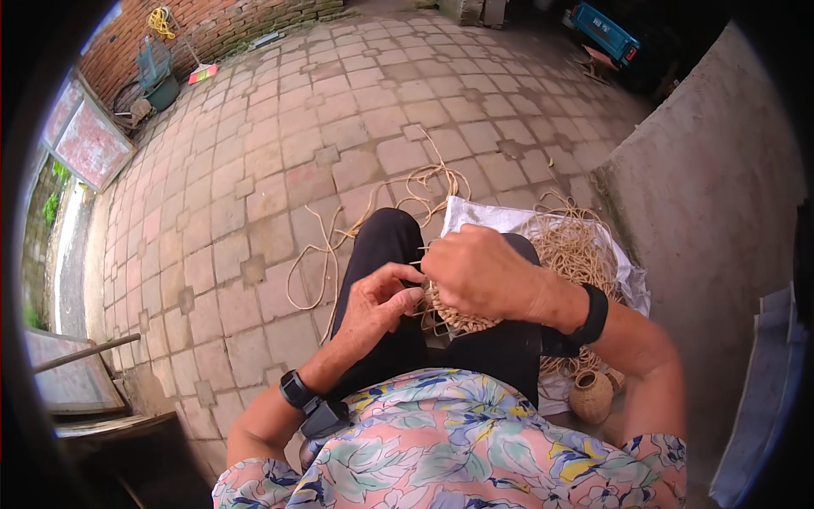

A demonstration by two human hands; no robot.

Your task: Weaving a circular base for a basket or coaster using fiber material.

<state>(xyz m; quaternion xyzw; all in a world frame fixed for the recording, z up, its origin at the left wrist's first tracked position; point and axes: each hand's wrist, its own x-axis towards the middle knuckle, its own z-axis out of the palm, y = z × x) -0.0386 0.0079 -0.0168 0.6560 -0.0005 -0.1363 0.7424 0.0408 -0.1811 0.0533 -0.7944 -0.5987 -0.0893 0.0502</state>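
Note:
A round piece of woven straw cord [465, 320] rests over my lap between my knees, partly hidden by my right hand. My right hand [483, 267] is closed in a fist over its upper edge, with a strand of straw cord [426, 248] poking out beside the knuckles. From the left, my left hand [381, 299] holds the near side of the piece, thumb and forefinger bent toward its edge; the fingertip contact is partly hidden. Loose cord [326, 250] trails over the paving beyond my left knee.
On a white sack [632, 280] to my right lies a tangled heap of straw cord [577, 250]. A small woven jar-shaped basket [591, 397] stands beside my right thigh. A concrete wall [704, 195] rises on the right. A broom [203, 72] and green bucket [161, 92] are far left.

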